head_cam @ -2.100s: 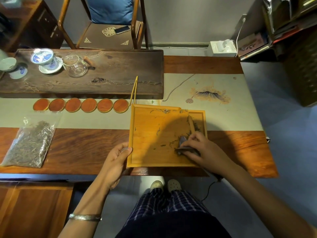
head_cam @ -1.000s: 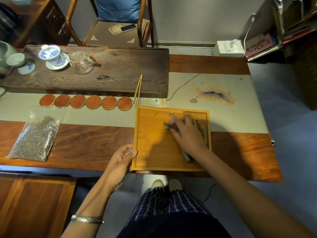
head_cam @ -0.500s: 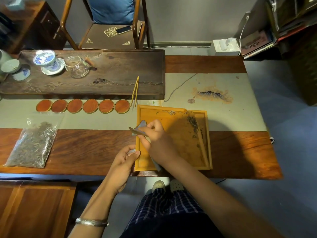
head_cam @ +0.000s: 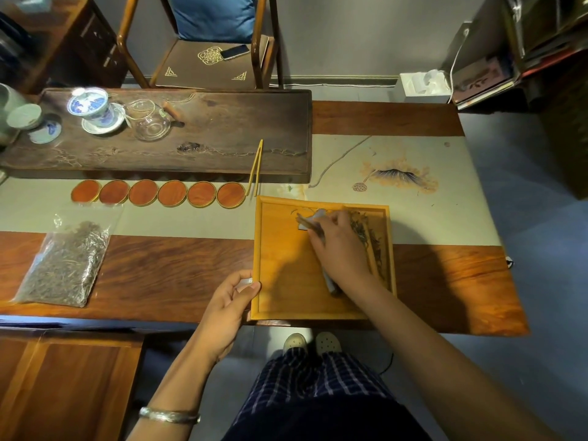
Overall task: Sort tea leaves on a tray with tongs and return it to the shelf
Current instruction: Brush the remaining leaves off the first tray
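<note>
Wooden table point(head_cam: 165, 268), tea tray point(head_cam: 286, 281), hands point(head_cam: 340, 249).

bare wood left of tray point(head_cam: 286, 281), tongs point(head_cam: 255, 168) and coasters point(head_cam: 171, 193) beyond it

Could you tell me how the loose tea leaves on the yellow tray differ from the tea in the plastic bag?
The loose tea leaves form a thin strip along the right side of the yellow tray, uncovered; the bagged tea is a much larger mass inside clear plastic on the bare tabletop. The right hand works beside the loose leaves; nothing touches the bag. Both are dark, dry strands.
</note>
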Demonstrator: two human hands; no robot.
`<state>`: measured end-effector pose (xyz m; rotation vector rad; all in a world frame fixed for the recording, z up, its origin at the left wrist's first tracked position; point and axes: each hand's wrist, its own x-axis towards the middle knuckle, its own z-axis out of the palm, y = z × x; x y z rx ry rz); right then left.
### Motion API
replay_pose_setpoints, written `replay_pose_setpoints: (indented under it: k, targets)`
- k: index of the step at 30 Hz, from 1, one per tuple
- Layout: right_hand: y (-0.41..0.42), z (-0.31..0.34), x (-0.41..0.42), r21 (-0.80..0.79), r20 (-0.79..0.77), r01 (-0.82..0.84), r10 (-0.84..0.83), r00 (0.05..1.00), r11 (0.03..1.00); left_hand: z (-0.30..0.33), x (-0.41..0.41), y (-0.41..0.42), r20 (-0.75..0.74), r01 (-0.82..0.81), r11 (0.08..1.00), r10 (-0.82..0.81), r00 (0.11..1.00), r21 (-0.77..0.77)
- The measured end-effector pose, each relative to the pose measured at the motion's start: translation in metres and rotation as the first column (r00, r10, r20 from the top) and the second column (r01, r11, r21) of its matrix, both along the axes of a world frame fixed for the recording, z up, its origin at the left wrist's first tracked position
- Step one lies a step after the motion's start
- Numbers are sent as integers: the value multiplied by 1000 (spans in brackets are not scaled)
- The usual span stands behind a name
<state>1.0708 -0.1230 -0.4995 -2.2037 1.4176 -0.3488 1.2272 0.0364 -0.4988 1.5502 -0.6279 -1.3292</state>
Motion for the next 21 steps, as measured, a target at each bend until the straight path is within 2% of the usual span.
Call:
replay_pose_setpoints:
  k: [5, 14, 18, 21]
  targets:
    - [-5, 2, -4, -22, 6, 69, -69, 998, 997, -3, 1, 3, 14, 26, 999, -26, 1000, 32]
    - [27, 11, 53, -44, 210, -49, 57, 976, 998, -1, -4, -4, 42, 40, 999, -41, 998, 18]
    - [19, 4, 53, -47, 185, -29, 37, 982, 998, -4, -3, -3, 44, 37, 999, -37, 998, 2]
    - [9, 1, 45, -43, 77, -2, 5, 997, 999, -6, -3, -1, 50, 47, 999, -47, 998, 1]
